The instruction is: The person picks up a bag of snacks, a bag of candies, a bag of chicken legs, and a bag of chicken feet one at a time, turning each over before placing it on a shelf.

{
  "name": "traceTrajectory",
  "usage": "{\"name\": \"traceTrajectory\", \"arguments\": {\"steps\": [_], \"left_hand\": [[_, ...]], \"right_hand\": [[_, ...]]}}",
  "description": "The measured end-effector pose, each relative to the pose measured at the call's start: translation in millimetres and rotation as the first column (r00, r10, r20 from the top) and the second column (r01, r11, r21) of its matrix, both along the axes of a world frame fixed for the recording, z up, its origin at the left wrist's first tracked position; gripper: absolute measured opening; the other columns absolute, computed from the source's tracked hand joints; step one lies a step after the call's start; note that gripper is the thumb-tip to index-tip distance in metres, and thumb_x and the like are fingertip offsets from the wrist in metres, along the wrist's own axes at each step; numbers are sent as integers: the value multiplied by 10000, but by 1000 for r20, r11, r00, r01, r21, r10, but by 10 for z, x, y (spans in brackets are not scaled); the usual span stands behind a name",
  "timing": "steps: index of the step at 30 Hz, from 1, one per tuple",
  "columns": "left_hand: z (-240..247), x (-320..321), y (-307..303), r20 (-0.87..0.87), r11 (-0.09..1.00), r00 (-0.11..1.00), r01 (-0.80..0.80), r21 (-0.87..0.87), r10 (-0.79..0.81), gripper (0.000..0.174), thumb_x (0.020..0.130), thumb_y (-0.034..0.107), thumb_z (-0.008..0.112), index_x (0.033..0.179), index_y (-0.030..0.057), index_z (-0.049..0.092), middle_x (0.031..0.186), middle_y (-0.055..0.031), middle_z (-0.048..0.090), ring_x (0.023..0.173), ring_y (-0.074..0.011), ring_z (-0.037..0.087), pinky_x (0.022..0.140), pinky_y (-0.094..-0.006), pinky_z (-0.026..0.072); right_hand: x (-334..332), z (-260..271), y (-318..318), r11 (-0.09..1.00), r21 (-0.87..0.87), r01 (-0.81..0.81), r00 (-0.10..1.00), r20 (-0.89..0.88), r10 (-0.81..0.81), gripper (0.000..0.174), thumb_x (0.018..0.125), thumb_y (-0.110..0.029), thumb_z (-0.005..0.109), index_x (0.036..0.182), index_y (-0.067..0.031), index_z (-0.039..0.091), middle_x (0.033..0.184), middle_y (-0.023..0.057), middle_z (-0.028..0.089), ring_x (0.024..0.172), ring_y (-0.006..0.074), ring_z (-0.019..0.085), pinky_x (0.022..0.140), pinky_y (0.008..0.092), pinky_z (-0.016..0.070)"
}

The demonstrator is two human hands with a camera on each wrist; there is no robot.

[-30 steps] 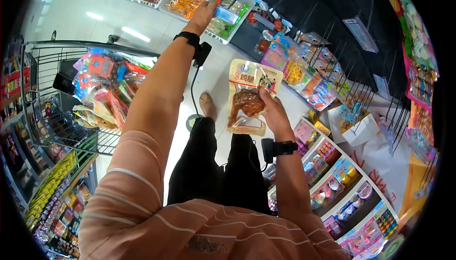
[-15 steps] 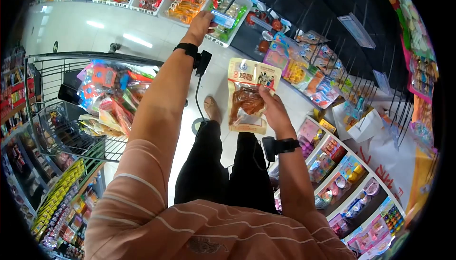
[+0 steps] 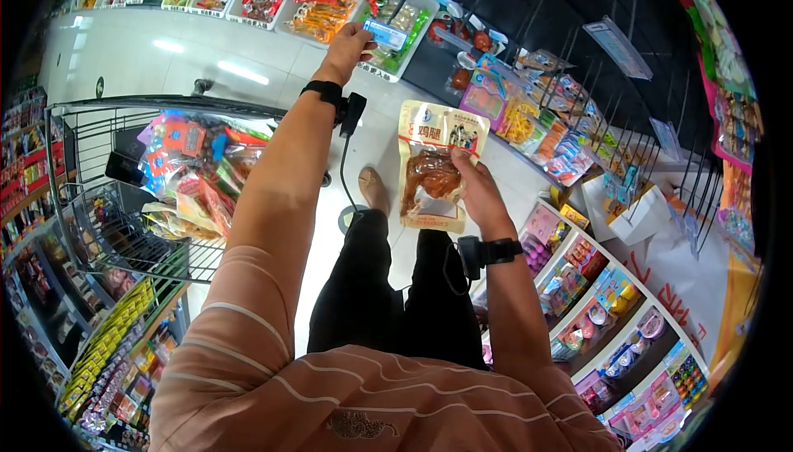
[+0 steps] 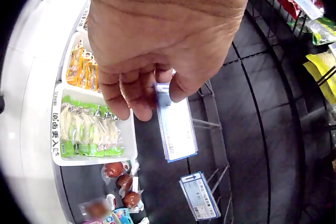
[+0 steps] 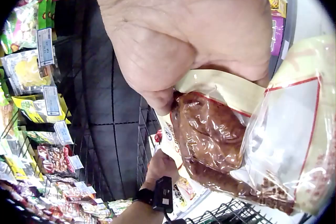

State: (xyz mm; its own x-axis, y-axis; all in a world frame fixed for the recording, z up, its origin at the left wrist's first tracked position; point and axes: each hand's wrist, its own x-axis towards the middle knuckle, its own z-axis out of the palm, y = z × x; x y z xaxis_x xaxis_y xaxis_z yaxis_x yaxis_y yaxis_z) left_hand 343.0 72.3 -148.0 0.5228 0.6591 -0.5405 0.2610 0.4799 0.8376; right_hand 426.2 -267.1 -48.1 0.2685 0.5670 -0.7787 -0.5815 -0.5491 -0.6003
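Observation:
In the head view my right hand (image 3: 481, 194) grips a vacuum-packed chicken leg (image 3: 433, 173) by its right side, with the thumb across the front. The pouch is cream with red print and a clear window showing brown meat. Seen from the right wrist, the pouch (image 5: 215, 134) hangs below the palm and part of the fingers is hidden behind it. My left hand (image 3: 347, 51) reaches forward to the shelf. Its thumb and fingers pinch the upper end of a blue-and-white price tag (image 4: 177, 129), beside a white bin (image 4: 126, 155) of green-and-white snack packs.
A black wire shopping cart (image 3: 91, 196) filled with packaged goods stands at my left. Metal display hooks (image 3: 570, 47) stick out ahead on the right. A white toy rack (image 3: 624, 274) stands close on my right. More snack bins (image 3: 252, 10) line the front left.
The head view has shifted slightly, with the cart appearing further right. My left hand sits a little lower in view, still at the price tag. The right hand keeps holding the chicken leg pack.

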Motion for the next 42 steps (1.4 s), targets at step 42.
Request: {"name": "traceTrajectory", "arguments": {"steps": [42], "left_hand": [[-45, -66, -75, 44, 998, 998, 49, 44, -51, 313, 931, 212, 579, 1167, 7, 559, 1154, -110, 618, 1080, -239, 608, 921, -371, 526]], "right_hand": [[118, -53, -255, 928, 221, 300, 885, -427, -185, 369, 949, -200, 515, 1236, 31, 547, 1160, 121, 626, 1065, 221, 633, 947, 341, 493]]}}
